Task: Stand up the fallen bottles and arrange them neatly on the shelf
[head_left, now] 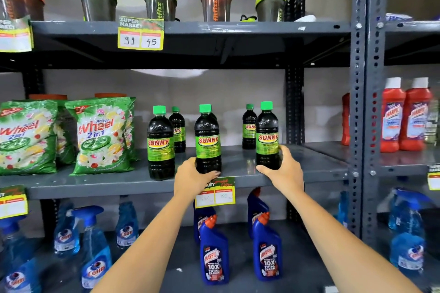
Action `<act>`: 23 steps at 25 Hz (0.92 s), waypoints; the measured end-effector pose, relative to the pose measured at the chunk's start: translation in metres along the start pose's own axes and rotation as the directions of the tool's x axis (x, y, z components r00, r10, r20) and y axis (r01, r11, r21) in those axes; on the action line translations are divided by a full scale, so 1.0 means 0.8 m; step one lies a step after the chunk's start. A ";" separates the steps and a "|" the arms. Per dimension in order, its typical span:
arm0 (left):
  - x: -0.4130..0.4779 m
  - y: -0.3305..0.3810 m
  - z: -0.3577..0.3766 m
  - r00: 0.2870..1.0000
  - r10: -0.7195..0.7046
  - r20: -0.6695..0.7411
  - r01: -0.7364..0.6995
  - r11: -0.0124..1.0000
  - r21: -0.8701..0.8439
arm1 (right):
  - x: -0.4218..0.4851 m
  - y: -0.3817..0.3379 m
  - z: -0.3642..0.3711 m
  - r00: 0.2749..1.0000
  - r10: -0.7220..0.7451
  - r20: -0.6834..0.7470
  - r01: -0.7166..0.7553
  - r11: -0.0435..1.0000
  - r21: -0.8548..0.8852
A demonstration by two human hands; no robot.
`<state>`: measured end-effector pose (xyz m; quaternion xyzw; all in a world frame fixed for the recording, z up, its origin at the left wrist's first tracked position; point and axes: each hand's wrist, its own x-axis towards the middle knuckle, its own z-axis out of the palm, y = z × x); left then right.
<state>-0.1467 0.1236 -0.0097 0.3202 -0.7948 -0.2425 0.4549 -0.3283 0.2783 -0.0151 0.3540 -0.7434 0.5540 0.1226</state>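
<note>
Several dark Sunny bottles with green caps stand upright on the grey middle shelf [309, 166]. My left hand [192, 177] grips the base of the middle front bottle [207, 138]. The right front bottle [267, 135] is held low down by my right hand [282, 169]. A third front bottle [160, 143] stands free at the left. Two more stand behind, a left rear one [178, 128] and a right rear one [249, 126]. No bottle lies on its side in view.
Green Wheel detergent bags [102, 135] fill the shelf's left part. Red Harpic bottles [404, 114] stand in the neighbouring bay behind the steel upright [357, 102]. Shaker cups [215, 0] line the top shelf. Blue Harpic bottles [214, 250] and Colin sprays [95, 252] stand below.
</note>
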 end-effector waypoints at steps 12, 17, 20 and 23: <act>0.003 0.006 -0.010 0.999 0.002 0.053 -0.002 1.000 0.008 | 0.002 0.009 -0.003 0.999 -0.048 0.025 0.047 0.999 0.021; 0.001 0.009 -0.015 0.995 -0.002 0.097 0.004 1.000 -0.017 | 0.001 0.007 -0.003 0.999 -0.044 0.024 0.044 0.999 0.007; 0.003 0.005 -0.013 0.992 0.000 0.128 0.006 0.999 -0.051 | 0.003 0.011 0.000 0.999 -0.042 0.034 0.042 0.999 0.003; 0.000 0.006 -0.014 0.987 0.026 0.156 -0.014 0.997 -0.076 | -0.001 0.009 0.001 0.998 -0.060 0.031 0.061 0.998 -0.030</act>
